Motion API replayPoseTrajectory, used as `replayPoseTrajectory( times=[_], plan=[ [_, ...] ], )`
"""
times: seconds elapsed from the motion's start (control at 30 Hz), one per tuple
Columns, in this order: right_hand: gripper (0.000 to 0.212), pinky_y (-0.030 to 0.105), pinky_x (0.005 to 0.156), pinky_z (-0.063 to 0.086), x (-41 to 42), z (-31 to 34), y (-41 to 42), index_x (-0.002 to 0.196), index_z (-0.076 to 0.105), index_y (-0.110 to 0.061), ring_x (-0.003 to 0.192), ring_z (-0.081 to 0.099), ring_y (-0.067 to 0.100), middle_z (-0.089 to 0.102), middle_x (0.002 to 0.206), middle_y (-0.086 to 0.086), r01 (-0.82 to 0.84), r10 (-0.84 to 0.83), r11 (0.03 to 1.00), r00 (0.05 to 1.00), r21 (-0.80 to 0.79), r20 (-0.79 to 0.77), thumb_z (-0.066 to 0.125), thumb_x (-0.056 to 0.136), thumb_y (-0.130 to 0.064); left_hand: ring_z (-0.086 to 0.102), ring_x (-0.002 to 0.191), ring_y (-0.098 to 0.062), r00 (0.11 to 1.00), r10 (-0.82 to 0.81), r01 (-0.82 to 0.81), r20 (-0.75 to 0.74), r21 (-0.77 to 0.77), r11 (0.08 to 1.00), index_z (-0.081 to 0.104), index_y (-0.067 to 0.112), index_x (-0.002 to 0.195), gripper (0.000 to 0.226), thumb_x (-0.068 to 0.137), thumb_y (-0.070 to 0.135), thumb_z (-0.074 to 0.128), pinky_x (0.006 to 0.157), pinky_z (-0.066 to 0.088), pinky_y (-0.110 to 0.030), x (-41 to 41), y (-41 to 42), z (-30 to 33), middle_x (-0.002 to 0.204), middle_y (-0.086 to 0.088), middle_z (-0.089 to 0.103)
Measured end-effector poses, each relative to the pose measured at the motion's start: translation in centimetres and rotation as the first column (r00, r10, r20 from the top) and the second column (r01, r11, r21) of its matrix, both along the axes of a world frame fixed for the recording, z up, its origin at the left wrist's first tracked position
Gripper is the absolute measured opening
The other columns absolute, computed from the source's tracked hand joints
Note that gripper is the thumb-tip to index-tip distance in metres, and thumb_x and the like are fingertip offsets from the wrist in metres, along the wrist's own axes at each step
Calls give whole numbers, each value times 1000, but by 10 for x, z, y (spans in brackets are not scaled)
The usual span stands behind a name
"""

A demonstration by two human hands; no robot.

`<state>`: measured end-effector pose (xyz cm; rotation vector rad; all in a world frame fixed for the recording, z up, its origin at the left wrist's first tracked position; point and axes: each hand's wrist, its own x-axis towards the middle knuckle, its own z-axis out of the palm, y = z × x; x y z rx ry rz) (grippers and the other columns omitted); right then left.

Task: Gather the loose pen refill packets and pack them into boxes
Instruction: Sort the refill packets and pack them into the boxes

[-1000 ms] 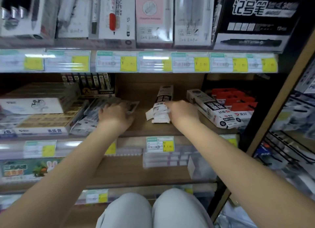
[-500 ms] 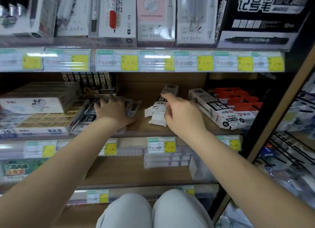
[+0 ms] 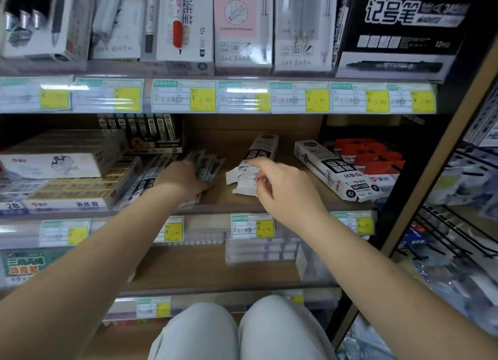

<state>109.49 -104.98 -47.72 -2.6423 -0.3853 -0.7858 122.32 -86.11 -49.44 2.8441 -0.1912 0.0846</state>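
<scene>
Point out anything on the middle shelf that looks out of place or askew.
Loose refill packets lie fanned on the bare shelf under the left hand, not boxed. The open box at the right hand lies askew, its white flaps splayed. The closed box beside it sits diagonal.

The brown wooden shelf [image 3: 223, 200] bears loose clear refill packets [image 3: 207, 165], an open white box [image 3: 253, 168] and a closed white box [image 3: 334, 171].
</scene>
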Motion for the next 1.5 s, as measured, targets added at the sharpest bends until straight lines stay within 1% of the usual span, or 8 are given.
replayPoseTrajectory(
  times=[0.4,0.63,0.9,1.0,1.13,1.2,1.37,1.5],
  plan=[
    [37,38,65,53,-5,-3,3,126,53,-20,74,62,19,68,89,0,-29,29,1000,999,-11,-20,45,91,-13,59,85,-33,995,66,-71,71,79,994,58,-1,103,20,86,8,54,64,46,-35,-5,-3,3,101,-20,63],
    [38,38,69,53,-5,-5,4,125,55,-18,84,65,22,70,94,1,-45,45,998,999,34,2,44,90,-7,59,105,-36,988,78,-111,135,258,960,55,0,118,30,89,-2,47,71,48,-37,-6,-16,9,116,-21,60],
    [39,35,69,52,-9,-1,-6,122,56,-20,85,63,17,69,93,-3,-39,36,994,999,104,33,44,89,-5,62,93,-41,941,85,-163,328,218,962,59,-1,110,26,87,-7,50,68,50,-44,-15,1,14,102,-23,63],
    [37,37,71,52,-10,-4,-9,120,57,-19,87,63,19,69,93,-2,-6,-1,992,998,126,56,45,88,-5,61,87,-42,909,6,-87,417,176,981,50,4,121,38,85,-6,54,62,48,-44,-22,10,16,101,-22,61],
    [36,36,88,45,-12,3,-13,118,55,-12,106,53,24,63,109,5,87,-123,977,974,192,188,52,83,-3,63,64,-41,621,-342,213,705,269,939,60,-7,114,59,58,-24,67,45,50,-40,-46,16,12,85,-26,66],
    [46,36,102,36,-13,13,-15,127,48,-13,121,43,24,53,126,6,79,-108,980,982,185,155,59,83,-12,67,70,-41,452,-482,337,751,356,872,62,-9,110,58,54,-25,67,50,53,-41,-56,17,7,91,-26,69],
    [89,48,113,22,-16,37,-14,145,24,-25,137,29,21,35,148,-1,55,-91,983,974,-175,-206,65,73,-57,68,84,-34,244,-691,494,680,526,692,49,-1,115,33,82,3,44,71,54,-37,-77,9,9,99,-22,68],
    [82,32,96,43,-19,39,-14,139,36,-25,118,49,16,49,135,-4,-105,-14,981,806,-165,-592,70,71,-54,67,90,-32,144,-765,552,628,590,589,49,-1,115,31,85,7,48,82,49,-35,-90,-3,7,104,-20,69]
  ],
)
